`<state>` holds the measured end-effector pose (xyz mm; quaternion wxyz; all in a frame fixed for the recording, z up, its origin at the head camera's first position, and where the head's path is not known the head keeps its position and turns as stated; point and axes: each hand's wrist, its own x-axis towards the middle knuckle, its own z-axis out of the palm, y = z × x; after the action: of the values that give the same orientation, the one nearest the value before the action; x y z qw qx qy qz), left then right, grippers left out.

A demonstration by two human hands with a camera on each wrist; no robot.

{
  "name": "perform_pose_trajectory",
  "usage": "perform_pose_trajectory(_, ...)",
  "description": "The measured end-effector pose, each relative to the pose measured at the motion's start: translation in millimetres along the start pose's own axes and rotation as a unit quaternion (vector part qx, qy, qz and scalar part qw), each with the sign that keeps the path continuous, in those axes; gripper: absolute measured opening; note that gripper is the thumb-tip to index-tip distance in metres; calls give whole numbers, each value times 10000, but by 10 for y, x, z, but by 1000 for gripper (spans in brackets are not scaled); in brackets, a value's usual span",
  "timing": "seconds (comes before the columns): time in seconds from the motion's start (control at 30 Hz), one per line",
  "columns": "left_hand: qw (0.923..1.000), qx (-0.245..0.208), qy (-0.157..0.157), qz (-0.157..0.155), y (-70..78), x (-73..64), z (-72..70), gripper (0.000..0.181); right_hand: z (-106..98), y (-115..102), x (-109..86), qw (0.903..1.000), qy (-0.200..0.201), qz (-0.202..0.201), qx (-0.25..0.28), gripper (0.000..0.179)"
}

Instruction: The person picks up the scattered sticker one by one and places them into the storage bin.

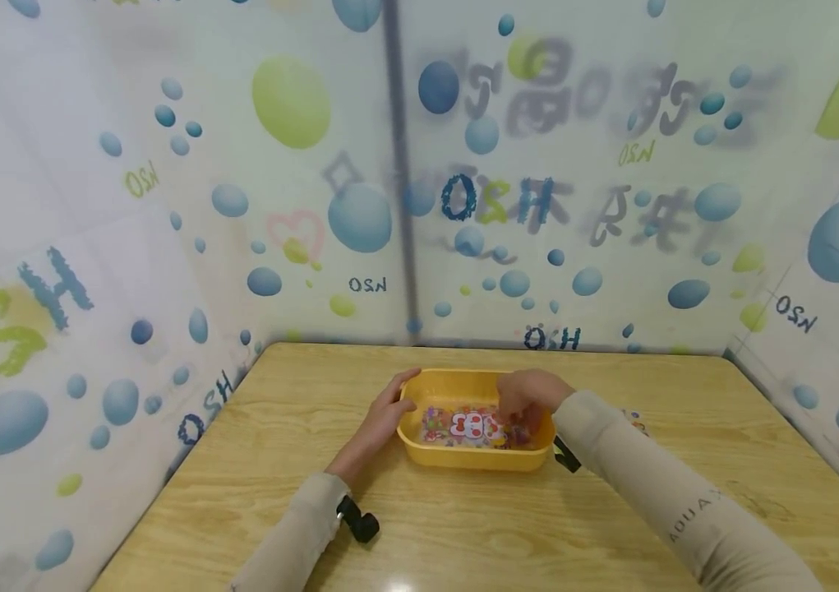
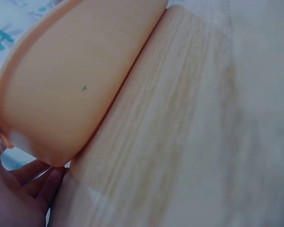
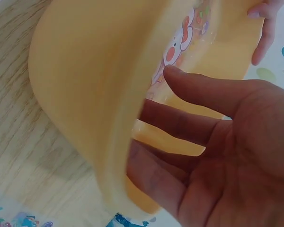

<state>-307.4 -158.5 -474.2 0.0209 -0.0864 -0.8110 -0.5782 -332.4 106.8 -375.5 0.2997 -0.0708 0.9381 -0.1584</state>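
A yellow plastic basin (image 1: 478,459) stands on the wooden table. On its floor lies a colourful cartoon-printed sheet or packet (image 1: 467,426) with white figures; its exact kind is unclear. My left hand (image 1: 388,411) grips the basin's left end, thumb over the rim and fingers along the outside. My right hand (image 1: 533,390) reaches down into the basin's right side. In the right wrist view that hand (image 3: 217,142) has its thumb apart from loosely bent fingers, nothing visible between them. The rim hides some of its fingertips.
On the table (image 1: 360,378), another colourful printed piece (image 1: 637,423) lies to the right, partly covered by my right sleeve (image 1: 656,469). A bubble-patterned curtain (image 1: 360,321) encloses the table's back and sides.
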Motion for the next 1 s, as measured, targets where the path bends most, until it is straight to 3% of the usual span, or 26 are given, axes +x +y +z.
perform_pose_trajectory(0.2, 10000, 42, -65, 34, -22, 6, -9, 61, -34, -10, -12, 9983, 310, -179, -459, 20)
perform_pose_trajectory(0.33, 9999, 7, -126, 41, -28, 5, -7, 62, -107, 51, -77, 9899, 857, -806, -791, 18)
perform_pose_trajectory(0.5, 9999, -85, -96, 34, -7, 4, -12, 61, -207, 207, -290, 9773, 1400, -1530, -435, 19)
perform_pose_trajectory(0.63, 9999, -105, -55, 15, 9, 14, -10, 61, -217, 406, -494, 9673, 1787, -1800, 26, 21)
perform_pose_trajectory(0.8, 9999, -93, -58, 44, 5, 10, -8, 61, -150, 716, -691, 9557, 2178, -1818, 780, 26)
perform_pose_trajectory(1.0, 9999, -75, -64, 19, 14, -11, -2, 61, -43, 1046, -775, 9307, 2789, -1878, 1439, 33)
